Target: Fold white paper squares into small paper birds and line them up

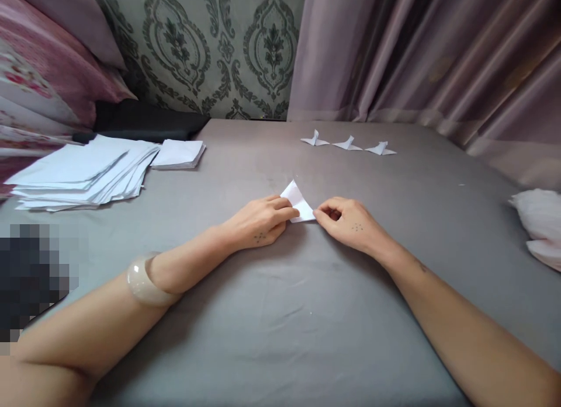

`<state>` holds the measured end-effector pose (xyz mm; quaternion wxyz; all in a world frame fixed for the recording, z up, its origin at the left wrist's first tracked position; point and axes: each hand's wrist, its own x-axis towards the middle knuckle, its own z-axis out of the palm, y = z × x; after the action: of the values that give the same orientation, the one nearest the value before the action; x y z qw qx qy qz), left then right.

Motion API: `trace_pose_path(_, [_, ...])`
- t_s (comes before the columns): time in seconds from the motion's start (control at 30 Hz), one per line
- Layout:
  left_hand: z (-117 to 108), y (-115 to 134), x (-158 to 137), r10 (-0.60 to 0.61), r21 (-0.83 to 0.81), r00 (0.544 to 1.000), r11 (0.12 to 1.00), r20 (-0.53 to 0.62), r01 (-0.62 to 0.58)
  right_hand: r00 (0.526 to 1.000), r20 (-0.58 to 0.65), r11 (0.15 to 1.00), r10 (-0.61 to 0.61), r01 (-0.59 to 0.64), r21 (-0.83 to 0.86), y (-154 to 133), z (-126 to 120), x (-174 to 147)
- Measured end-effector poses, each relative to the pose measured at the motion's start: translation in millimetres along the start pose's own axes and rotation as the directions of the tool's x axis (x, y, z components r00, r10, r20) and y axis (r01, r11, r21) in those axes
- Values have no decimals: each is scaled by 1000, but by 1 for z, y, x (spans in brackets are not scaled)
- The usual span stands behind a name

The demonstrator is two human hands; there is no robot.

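A small folded piece of white paper [297,198] lies on the grey cloth between my hands, one corner pointing away from me. My left hand [262,221] covers its left side, fingers curled over and pressing the paper down. With thumb and forefinger my right hand [346,221] pinches the right corner. The part of the paper beneath my left fingers is hidden. Farther off, to the right, three folded paper birds stand in a row: a left one [315,140], a middle one [348,144] and a right one [381,149].
At the left lies a large stack of white paper sheets [79,173], with a smaller stack of paper [177,153] against it. A black cloth item [149,119] sits behind them. Purple curtains [372,51] hang at the back right. A whitish bundle [539,220] rests at the right edge.
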<state>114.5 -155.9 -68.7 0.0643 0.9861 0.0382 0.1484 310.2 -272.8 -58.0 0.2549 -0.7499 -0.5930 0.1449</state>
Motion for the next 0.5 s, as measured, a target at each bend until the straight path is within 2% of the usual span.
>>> trace_pose_path(0.07, [2,-1,-4,-28,-36,998,999,-49,26,1000,0,1000,4,-4,24,-2,3,-1])
trace_pose_path(0.17, [6,-1,-6,-95,-50,991,995,-96,90,996,-89,1000,-10,12,22,-5,10,-3])
trace_pose_path(0.23, [7,-1,-6,-148,-60,982,988,-121,141,985,-160,998,-63,61,-14,-8,15,-4])
trace_pose_path(0.3, [8,-1,-4,-191,-58,959,981,-210,183,965,-218,990,-143,135,-50,-11,19,-7])
trace_pose_path(0.43, [3,-1,-3,-172,66,842,969,-511,238,885,-336,946,-322,285,-154,-16,20,-11])
trace_pose_path(0.5, [1,0,-4,-133,123,843,966,-522,228,815,-385,899,-432,353,-261,-16,20,-12])
